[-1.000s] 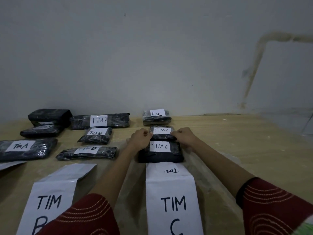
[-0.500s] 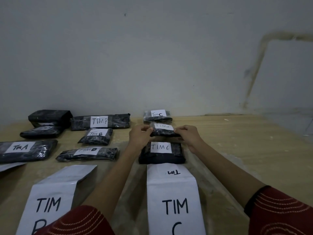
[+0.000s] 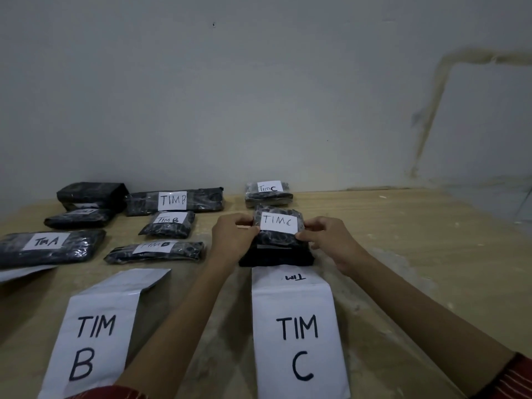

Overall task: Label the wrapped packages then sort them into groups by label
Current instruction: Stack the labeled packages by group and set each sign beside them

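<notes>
**Sorting nearly done, a C package in hand**

Nearest me lie two white paper sheets on the pale wooden table (image 3: pixel 417 240): the sheet marked "TIM B" (image 3: pixel 95 341) to the left and the sheet marked "TIM C" (image 3: pixel 296 341) to the right. The corner of a third white sheet (image 3: pixel 23 273) shows at the far left, its writing out of view.

Just beyond the C sheet, the left hand (image 3: pixel 233 237) and the right hand (image 3: pixel 328 240) each pinch one end of a small black plastic-wrapped package with a white "TIMC" label (image 3: pixel 278 223). It is tilted toward the person, directly above a flat dark package (image 3: pixel 276 259). I cannot tell whether the two touch. Farther back in the same line sits a third wrapped package labelled "TimC" (image 3: pixel 269 192).

To the left, three black wrapped packages labelled "TIM B" run in a line away from the B sheet: near (image 3: pixel 155 250), middle (image 3: pixel 168 224) and far (image 3: pixel 174 200). Farther left is a long black package labelled "TIM A" (image 3: pixel 46 246), with two more black packages (image 3: pixel 77 218) behind it whose labels I cannot read.

Every package I can read carries a label and lies with its group, so labelling looks finished. I judge that little remains except setting this C package down.
</notes>
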